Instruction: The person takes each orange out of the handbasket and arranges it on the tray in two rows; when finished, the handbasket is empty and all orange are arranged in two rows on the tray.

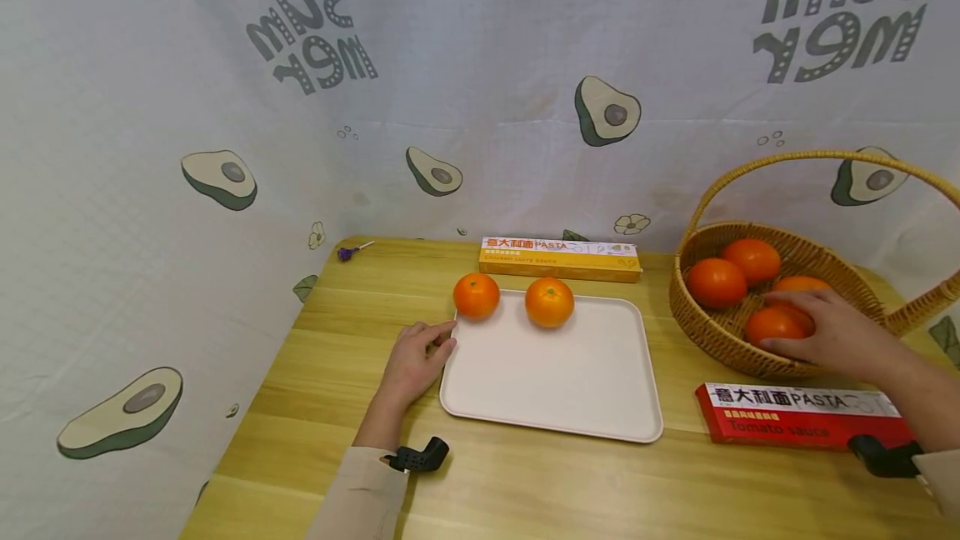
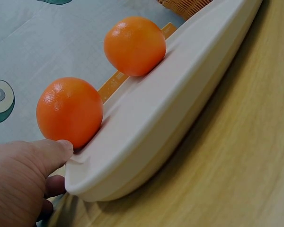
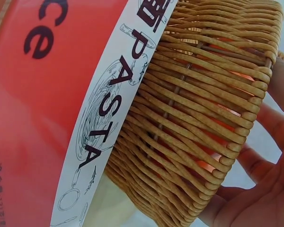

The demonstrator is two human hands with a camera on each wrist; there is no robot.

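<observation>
My left hand (image 1: 415,363) is at the left rim of a white rectangular tray (image 1: 555,382), pinching its edge. In the left wrist view one digit lies over the tray's corner and the others curl beside its outer wall. Two oranges sit along the tray's far side: one (image 1: 476,297) at the left corner close to my fingertips, another (image 1: 550,302) to its right. On the right, my right hand (image 1: 843,332) reaches into a wicker basket (image 1: 686,315), thumb and fingers around an orange (image 1: 774,325). More oranges (image 1: 717,282) lie beside it; the weave partly hides the grip in the right wrist view.
A yellow pasta box (image 1: 558,261) lies behind the tray. In front of the basket is a red pasta box (image 1: 795,423), beneath my right forearm. A purple lollipop (image 1: 347,253) rests at the back left. The basket's tall handle (image 1: 810,155) arches above it.
</observation>
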